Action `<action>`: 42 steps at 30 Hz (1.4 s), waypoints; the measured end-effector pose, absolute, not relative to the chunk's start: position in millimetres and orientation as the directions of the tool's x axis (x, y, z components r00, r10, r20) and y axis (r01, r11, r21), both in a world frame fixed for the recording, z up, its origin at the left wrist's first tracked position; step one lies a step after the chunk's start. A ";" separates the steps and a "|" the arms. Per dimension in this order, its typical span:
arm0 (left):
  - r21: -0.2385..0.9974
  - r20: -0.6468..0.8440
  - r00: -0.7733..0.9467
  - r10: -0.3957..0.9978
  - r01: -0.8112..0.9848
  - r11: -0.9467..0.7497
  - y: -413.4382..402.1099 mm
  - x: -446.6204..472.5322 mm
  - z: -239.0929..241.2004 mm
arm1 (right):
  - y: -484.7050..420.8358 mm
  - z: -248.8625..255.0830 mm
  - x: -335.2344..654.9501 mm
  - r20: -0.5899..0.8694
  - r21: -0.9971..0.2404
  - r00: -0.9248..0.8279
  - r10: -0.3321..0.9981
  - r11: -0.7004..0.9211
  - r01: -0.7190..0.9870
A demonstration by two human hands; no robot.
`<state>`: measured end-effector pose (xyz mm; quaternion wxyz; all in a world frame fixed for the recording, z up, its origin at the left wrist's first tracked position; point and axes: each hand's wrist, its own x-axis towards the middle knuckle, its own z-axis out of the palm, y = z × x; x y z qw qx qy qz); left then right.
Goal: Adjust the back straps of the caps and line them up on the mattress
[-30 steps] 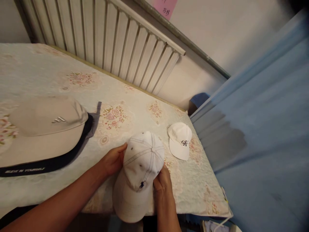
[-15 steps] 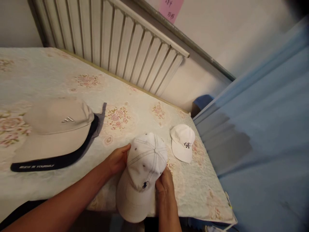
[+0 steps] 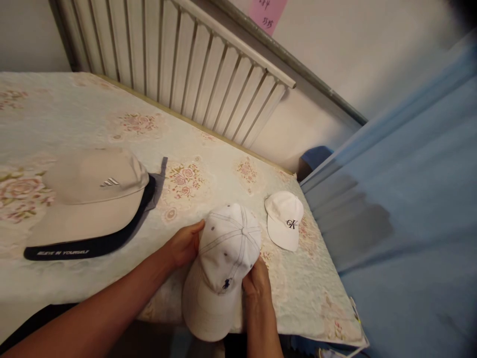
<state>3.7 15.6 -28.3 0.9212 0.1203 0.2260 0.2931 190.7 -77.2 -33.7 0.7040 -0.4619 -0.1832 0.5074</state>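
Observation:
A white baseball cap (image 3: 227, 253) with dark stitching and a small dark embroidered logo is held between my two hands, its brim toward me over the table's near edge. My left hand (image 3: 188, 243) grips the crown's left side, thumb on the outside and fingers hidden under it. On the right side, my right hand (image 3: 258, 278) is closed on the cap's lower edge, its fingers partly hidden. To the right lies a smaller white cap (image 3: 283, 219) with dark lettering. At left, a beige cap (image 3: 97, 184) rests on a dark cap (image 3: 108, 248) whose brim shows lettering.
A flowered cloth (image 3: 212, 164) covers the surface. Behind it stand a white radiator (image 3: 179, 64) and a wall with a pink paper (image 3: 267, 15). A blue curtain (image 3: 402, 209) hangs along the right side. Something dark blue (image 3: 316, 156) sits in the far corner.
The whole view has shifted slightly, with things appearing a little further right. Both hands keep the same hold on the white cap.

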 end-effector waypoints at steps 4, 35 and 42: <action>0.350 -0.350 0.725 0.594 -0.487 0.800 15.1 3.4 -27.1 | -76.7 -34.7 190.8 -0.223 -0.831 0.408 0.886 0.047 -0.555; 0.332 -0.336 0.742 0.580 -0.483 0.810 15.9 3.9 -34.3 | -78.0 -36.1 191.8 -0.245 -0.841 0.407 0.880 0.017 -0.541; 0.333 -0.354 0.729 0.586 -0.487 0.807 14.3 4.0 -27.9 | -77.1 -37.7 192.5 -0.226 -0.830 0.397 0.890 0.037 -0.557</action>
